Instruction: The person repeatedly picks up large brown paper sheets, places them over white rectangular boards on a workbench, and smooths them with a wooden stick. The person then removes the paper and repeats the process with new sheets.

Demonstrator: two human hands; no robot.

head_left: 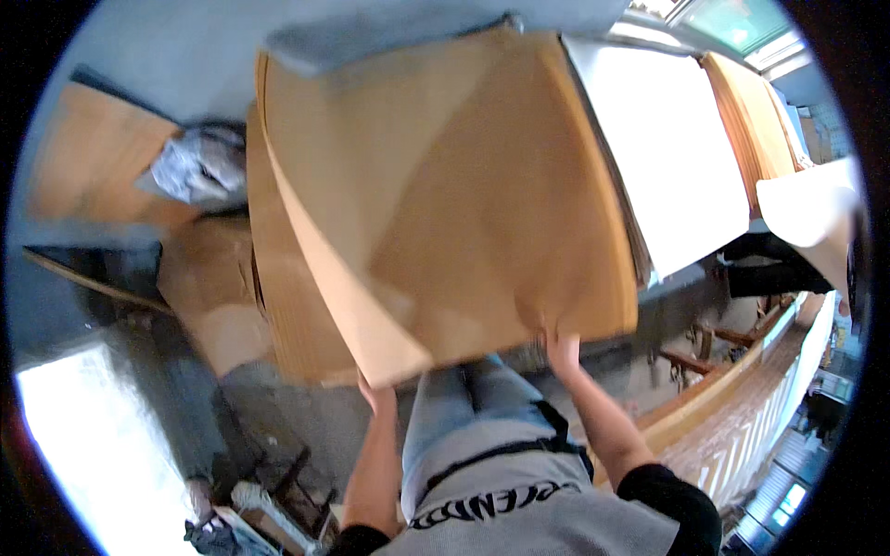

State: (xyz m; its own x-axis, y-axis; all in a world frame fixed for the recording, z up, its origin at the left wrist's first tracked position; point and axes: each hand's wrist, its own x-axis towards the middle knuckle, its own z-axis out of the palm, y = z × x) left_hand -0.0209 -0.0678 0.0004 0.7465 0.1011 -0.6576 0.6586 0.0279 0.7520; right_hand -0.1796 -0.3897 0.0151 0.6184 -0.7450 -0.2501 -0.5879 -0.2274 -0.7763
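Observation:
A large, thin brown sheet lies on top of a tall stack of similar sheets in front of me. Its near left corner curls up and over, showing a paler underside. My left hand grips that raised corner from below, and most of its fingers are hidden behind it. At the near edge, right of the middle, my right hand is closed on the sheet, slightly blurred. A dark shadow falls across the sheet's upper face.
To the right stands a stack with a white top, then more brown sheets. A long wooden bench-like structure runs at lower right. At left are a crumpled plastic bag, an orange-brown board and a brown sheet of cardboard.

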